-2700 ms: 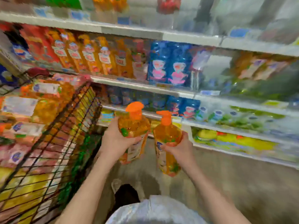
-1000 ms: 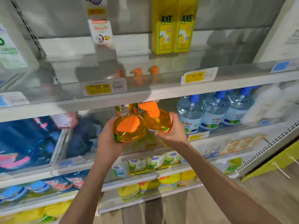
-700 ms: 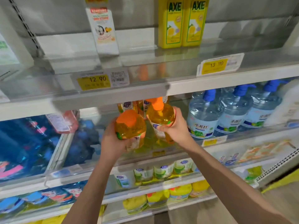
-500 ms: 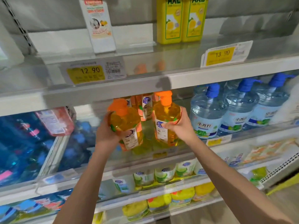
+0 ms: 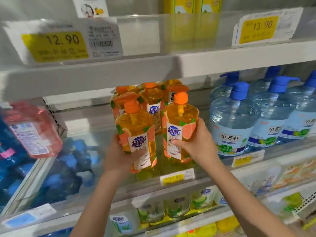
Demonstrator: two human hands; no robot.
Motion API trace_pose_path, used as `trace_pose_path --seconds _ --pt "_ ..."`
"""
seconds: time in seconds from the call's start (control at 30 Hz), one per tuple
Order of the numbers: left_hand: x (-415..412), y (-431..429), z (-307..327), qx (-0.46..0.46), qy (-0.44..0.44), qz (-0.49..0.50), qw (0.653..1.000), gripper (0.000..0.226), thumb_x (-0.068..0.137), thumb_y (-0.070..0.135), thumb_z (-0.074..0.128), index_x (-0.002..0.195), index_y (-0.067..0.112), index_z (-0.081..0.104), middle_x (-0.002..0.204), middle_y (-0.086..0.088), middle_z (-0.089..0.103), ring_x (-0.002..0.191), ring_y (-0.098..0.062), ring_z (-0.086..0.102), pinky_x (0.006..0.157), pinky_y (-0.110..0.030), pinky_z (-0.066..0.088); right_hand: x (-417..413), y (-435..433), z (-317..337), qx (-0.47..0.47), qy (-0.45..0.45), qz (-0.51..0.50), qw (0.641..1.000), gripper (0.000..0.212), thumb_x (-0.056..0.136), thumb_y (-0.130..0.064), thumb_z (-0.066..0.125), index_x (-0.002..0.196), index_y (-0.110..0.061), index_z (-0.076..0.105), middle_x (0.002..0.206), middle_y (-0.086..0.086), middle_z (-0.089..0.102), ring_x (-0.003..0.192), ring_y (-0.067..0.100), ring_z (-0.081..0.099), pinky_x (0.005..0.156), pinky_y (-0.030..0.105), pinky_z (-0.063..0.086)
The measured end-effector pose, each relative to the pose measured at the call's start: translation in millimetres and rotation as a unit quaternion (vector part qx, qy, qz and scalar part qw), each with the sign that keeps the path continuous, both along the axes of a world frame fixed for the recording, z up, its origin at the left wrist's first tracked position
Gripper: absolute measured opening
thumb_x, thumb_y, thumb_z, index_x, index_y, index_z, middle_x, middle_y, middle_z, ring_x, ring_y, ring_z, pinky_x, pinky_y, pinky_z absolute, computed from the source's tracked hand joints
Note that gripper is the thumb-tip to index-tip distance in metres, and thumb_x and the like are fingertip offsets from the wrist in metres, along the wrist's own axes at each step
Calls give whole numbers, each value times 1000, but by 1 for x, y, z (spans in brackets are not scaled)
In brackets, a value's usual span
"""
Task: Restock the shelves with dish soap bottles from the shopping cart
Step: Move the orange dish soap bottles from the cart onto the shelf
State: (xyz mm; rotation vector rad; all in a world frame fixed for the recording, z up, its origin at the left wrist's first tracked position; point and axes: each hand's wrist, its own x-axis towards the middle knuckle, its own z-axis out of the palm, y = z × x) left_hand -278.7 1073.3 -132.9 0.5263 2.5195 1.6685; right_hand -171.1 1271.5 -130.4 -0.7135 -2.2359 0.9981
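You are gripping one orange pump-top dish soap bottle in each hand. Your left hand (image 5: 119, 156) is wrapping its fingers round the lower body of the left bottle (image 5: 136, 132). Your right hand (image 5: 198, 146) is clamping the right bottle (image 5: 179, 124) from its right side, thumb across the label. Both bottles are standing upright, labels toward you, just in front of the matching orange bottles (image 5: 152, 98) already on the middle shelf (image 5: 150, 187). I cannot tell whether either base is touching the shelf. Judgement: placement is under way, release not yet due. You should be seating each base flat behind the front rail before loosening your fingers, passing the pump heads under the upper shelf edge (image 5: 222, 62), and steering the right bottle clear of the blue-capped clear bottles (image 5: 234, 120) just beside it. The pair is lining up above the 10.90 price tag (image 5: 173, 177). The shopping cart is not in view.
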Motion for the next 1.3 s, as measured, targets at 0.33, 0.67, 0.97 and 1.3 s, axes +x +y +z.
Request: trace_pose_path --seconds 0.33,0.67,0.97,1.3 --pt "-24 4 -13 -10 67 12 998 58 70 17 82 119 17 50 103 8 62 88 -12 59 64 -19 43 -38 17 -6 64 -58 -74 993 66 78 -35 76 125 -7 39 126 16 53 115 35 54 89 44 46" --pt "-39 5 -17 -18 73 5 997 56 72 19 81 118 19 49 104 9 62 90 -12 60 64 -19 43 -77 20 -4 32 -54 -125 990 46 91 -24 61 124 -1 38 124 22 50 110 40 56 87 41 45" --pt "-56 6 -16 -19 73 3 997 51 73 19 80 112 27 49 106 8 62 92 -14 60 72 -26 49 -100 31 -13 -70 -24 -32 997 79 87 -30 65 148 -14 17 135 20 38 118 38 48 98 42 40" --pt "-65 10 -12 -51 75 43 995 62 74 25 78 128 17 49 123 -6 54 123 -23 42 96 -40 41 -96 21 -19 -4 -13 -30 999 43 93 -25 57 130 -6 47 127 18 43 111 37 52 95 37 40"
